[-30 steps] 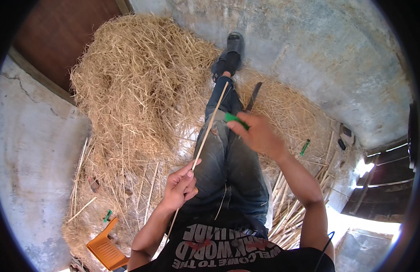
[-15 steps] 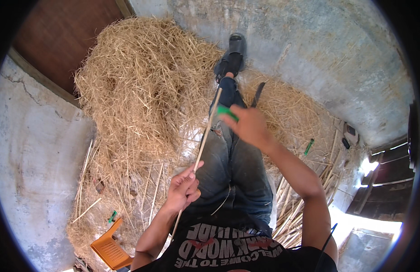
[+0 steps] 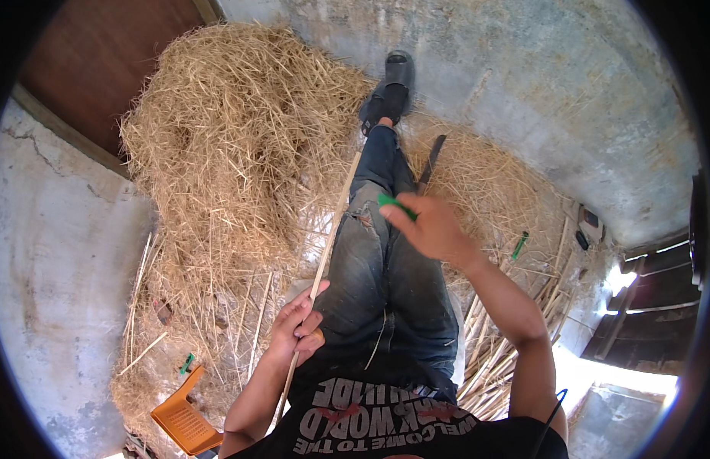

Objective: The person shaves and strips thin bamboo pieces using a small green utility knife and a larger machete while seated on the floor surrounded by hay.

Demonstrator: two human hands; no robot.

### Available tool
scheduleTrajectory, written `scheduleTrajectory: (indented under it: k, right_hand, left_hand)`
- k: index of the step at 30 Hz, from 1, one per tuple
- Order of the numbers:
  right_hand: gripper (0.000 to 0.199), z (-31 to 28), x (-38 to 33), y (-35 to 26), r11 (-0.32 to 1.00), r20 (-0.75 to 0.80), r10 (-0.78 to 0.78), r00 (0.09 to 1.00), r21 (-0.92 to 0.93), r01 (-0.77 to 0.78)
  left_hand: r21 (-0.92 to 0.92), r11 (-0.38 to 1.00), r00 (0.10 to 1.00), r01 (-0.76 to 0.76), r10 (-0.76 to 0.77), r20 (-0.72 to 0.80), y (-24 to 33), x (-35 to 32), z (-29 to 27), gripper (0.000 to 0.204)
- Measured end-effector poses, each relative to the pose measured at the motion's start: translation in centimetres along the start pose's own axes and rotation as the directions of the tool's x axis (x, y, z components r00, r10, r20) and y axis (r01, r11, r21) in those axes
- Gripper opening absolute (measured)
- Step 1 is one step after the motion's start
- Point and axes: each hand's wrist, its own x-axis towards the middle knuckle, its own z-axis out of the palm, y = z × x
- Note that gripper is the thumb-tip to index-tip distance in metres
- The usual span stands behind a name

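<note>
A long, thin, pale stick (image 3: pixel 336 218), perhaps split bamboo, slants from beside my left forearm up past my knees. My left hand (image 3: pixel 297 325) is closed round its lower part, with the far end free beside my shin. In my right hand (image 3: pixel 439 229), above my thighs, is a small green tool (image 3: pixel 393 204); its working edge cannot be made out. A gap separates this tool from the stick. My legs in worn jeans (image 3: pixel 359 264) stretch forward under both hands.
Far left rises a big straw heap (image 3: pixel 225 130). A dark-bladed knife (image 3: pixel 432 161) lies right of my shin. Green tools lie on the right (image 3: pixel 520 245) and left (image 3: pixel 187 363). Several sticks (image 3: pixel 515 352) are piled at my right, an orange plastic piece (image 3: pixel 175 413) at lower left. Walls surround me.
My right hand has drawn back nearer and slightly right with the green tool, away from the stick. The stick's far end has shifted left, and my left hand has moved slightly left.
</note>
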Motion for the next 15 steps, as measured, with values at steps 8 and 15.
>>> scheduleTrajectory:
  k: [8,15]
  right_hand:
    - [0.052,2.2,-0.3,-0.7,0.984,0.059,-0.122,0.991,-0.122,0.128]
    - [0.051,3.9,1.3,1.0,0.896,-0.101,-0.239,0.966,-0.405,0.180]
  left_hand:
    - [0.099,0.995,1.000,0.004,-0.005,0.012,-0.5,0.4,1.2,0.052]
    - [0.172,0.985,0.998,0.026,-0.017,-0.054,-0.1,0.3,1.7,0.051]
